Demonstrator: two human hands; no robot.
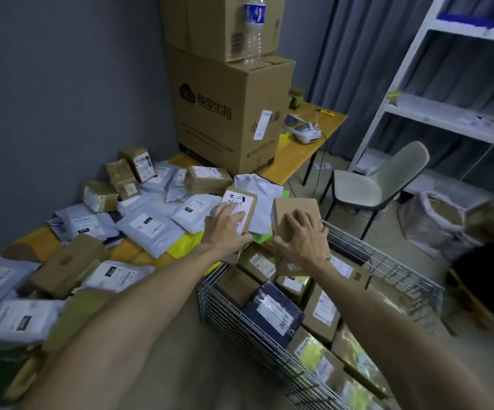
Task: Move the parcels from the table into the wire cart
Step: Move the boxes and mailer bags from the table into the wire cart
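Note:
My left hand [226, 229] grips a brown cardboard parcel with a handwritten white label [244, 202] at the table's right edge, just above the cart's near corner. My right hand [300, 239] holds a plain brown cardboard box [294, 208] over the far end of the wire cart [234, 315]. The cart stands on the floor beside the table and holds several boxes and a dark blue mailer [272, 312]. Many grey mailer bags and brown boxes lie spread over the yellow table [35, 241].
Large stacked cartons [228, 113] with a water bottle [253, 28] on them stand at the table's far end. A grey chair [379, 182] sits behind the cart, a white shelf rack [447, 113] at right. Bags and a person in dark clothes [488, 261] are right of the cart.

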